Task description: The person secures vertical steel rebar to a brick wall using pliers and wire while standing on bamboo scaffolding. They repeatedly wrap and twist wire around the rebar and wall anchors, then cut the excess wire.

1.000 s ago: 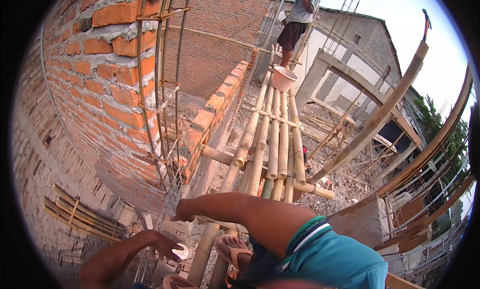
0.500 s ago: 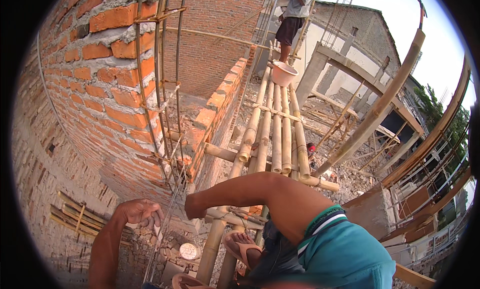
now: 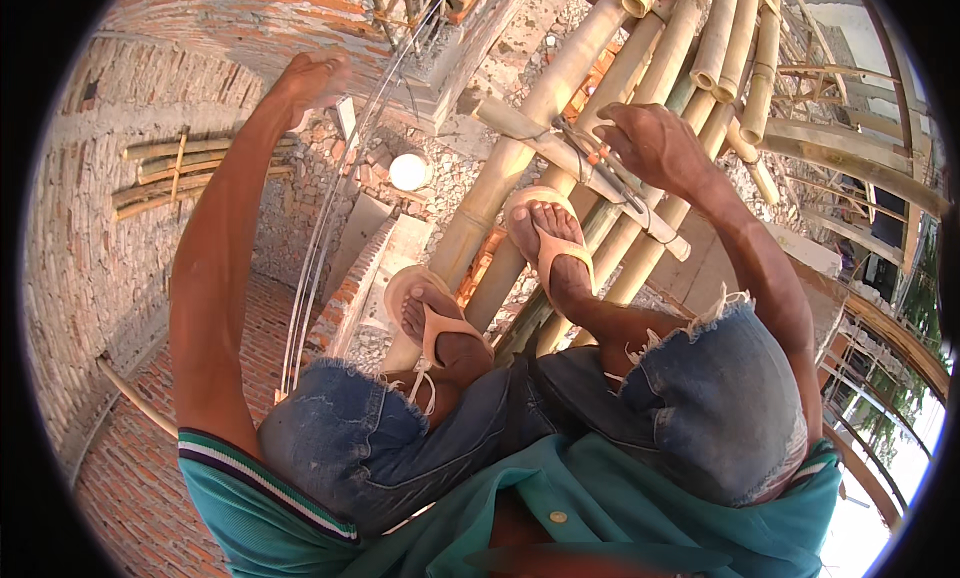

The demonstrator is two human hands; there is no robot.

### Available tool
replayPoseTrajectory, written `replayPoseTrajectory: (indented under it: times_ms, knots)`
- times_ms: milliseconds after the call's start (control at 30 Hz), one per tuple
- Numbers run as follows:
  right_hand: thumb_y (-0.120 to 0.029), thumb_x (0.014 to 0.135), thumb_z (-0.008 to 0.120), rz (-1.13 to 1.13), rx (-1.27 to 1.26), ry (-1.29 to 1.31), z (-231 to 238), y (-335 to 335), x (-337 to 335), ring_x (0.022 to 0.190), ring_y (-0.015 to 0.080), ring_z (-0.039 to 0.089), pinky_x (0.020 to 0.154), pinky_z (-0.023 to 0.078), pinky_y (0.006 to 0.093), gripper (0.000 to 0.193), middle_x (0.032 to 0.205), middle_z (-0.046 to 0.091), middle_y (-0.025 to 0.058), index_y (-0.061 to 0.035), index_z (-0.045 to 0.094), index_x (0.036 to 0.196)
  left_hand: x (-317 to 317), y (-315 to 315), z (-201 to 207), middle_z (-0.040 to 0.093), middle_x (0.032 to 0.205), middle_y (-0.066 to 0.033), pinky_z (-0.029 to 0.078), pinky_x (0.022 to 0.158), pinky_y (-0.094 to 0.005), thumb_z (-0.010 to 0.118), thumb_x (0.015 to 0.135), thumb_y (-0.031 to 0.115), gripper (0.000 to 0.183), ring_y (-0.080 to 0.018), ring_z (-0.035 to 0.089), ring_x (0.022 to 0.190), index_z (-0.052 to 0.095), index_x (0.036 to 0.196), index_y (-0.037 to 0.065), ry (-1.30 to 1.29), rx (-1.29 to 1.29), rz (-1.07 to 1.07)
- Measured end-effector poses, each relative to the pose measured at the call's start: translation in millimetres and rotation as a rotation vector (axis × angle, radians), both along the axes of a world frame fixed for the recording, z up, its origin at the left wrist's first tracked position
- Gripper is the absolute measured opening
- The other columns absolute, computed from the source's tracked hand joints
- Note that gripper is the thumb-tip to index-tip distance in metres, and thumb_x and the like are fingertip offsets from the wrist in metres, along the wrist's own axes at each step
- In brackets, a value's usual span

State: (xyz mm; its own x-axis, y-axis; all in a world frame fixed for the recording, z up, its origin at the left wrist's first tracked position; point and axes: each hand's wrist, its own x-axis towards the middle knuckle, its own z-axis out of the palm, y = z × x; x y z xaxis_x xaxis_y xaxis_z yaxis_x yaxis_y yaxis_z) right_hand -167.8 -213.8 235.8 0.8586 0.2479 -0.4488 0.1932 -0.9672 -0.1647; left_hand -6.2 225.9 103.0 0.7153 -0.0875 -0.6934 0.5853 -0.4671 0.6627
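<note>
The bamboo crosspiece [image 3: 558,160] lies over bamboo poles [image 3: 478,216], apparently already fastened by dark bindings [image 3: 648,224]; anything left undone cannot be told. Beside the crosspiece, the right hand [image 3: 650,146] has curled fingers, grip unclear. Well left of it, the left hand [image 3: 305,86] is blurred, open or closed unclear.

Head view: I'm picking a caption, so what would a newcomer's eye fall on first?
Probably the pale sandals, on bamboo poles near the centre, with rubble showing below. Then the blurred left hand, held out at upper left, and the right hand, near the bamboo crosspiece right of centre.
</note>
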Motion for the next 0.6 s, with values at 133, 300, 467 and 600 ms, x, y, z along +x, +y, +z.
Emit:
replayPoseTrajectory:
  times_ms: [133,300,467,600]
  knots:
    - [-0.029,0.098,0.062,-0.229,0.067,-0.243,-83,-5,-79,0.093,0.0444,0.067,0.081,0.053,0.0527,0.039,0.111,0.066,0.0225,-0.0043,0.060,0.129,2,-45,-34,0.065,0.127,-0.0113,0.050,0.096,-0.0353,0.055,0.106,0.028,0.032,-0.0195,0.061,0.111,0.062,0.130,0.007,0.002,0.030,-0.083]
    - [-0.029,0.099,0.063,-0.245,0.091,-0.368,-122,-30,-104,0.101,0.0413,0.063,0.084,0.052,0.0472,0.044,0.114,0.063,0.0226,-0.0026,0.056,0.133,2,-67,-67,0.068,0.117,-0.0096,0.050,0.091,-0.0328,0.059,0.104,0.028,0.036,-0.0184,0.063,0.106,0.061,0.133,0.007,-0.066,0.102,-0.043]
    - [-0.028,0.090,0.067,-0.265,0.120,-0.292,-128,-40,-104,0.098,0.0448,0.059,0.089,0.048,0.0528,0.055,0.113,0.061,0.0253,0.0060,0.053,0.130,13,-61,-83,0.072,0.099,-0.0071,0.059,0.070,-0.0296,0.066,0.101,0.020,0.030,-0.0144,0.069,0.091,0.063,0.123,0.000,0.021,-0.143,0.177]
    - [-0.031,0.095,0.066,-0.408,0.352,-0.293,-127,-17,-100,0.095,0.0385,0.062,0.083,0.050,0.0469,0.049,0.109,0.063,0.0212,0.0030,0.056,0.128,14,-53,-86,0.069,0.115,-0.0087,0.053,0.077,-0.0310,0.068,0.100,0.023,0.036,-0.0142,0.064,0.095,0.060,0.127,0.000,0.120,-0.224,0.181]
